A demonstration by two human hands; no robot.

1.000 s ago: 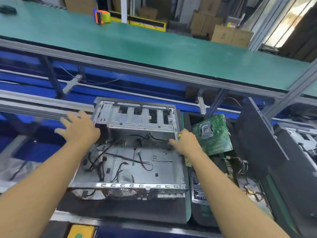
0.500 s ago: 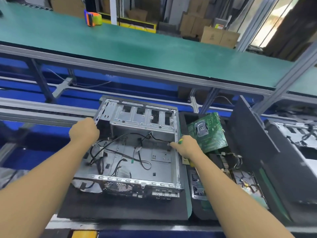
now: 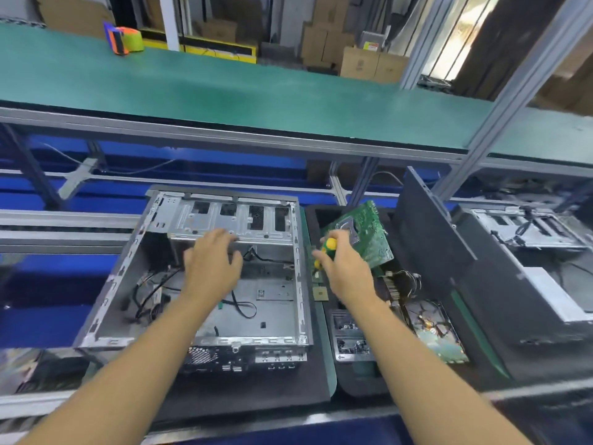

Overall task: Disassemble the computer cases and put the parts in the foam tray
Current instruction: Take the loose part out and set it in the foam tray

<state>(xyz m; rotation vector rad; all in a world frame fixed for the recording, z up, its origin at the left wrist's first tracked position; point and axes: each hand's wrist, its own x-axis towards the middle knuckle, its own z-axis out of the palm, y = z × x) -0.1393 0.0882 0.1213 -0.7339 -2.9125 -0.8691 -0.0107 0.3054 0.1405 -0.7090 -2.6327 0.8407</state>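
Note:
An open grey computer case (image 3: 276, 316) lies on a dark mat, with loose black cables (image 3: 150, 297) inside. My left hand (image 3: 211, 261) hovers over the case's inside, fingers spread, fingertips near the drive cage (image 3: 237, 220). My right hand (image 3: 343, 268) grips a yellow and green screwdriver (image 3: 327, 248) just right of the case, over the black foam tray (image 3: 362, 377). The tray holds a green motherboard (image 3: 369, 232) leaning at the back, a small chip (image 3: 321, 294), a hard drive (image 3: 439, 335) and other parts.
A dark case side panel (image 3: 449, 261) leans up right of the tray. A second open case (image 3: 529, 239) sits at far right. A green conveyor belt (image 3: 256, 94) runs across the back, with an orange and green tape dispenser (image 3: 123, 40) on it.
My left hand left the case's left edge and moved right over the inside. My right hand left the case's right wall and lifted toward the tray, the screwdriver now showing. The case was turned slightly.

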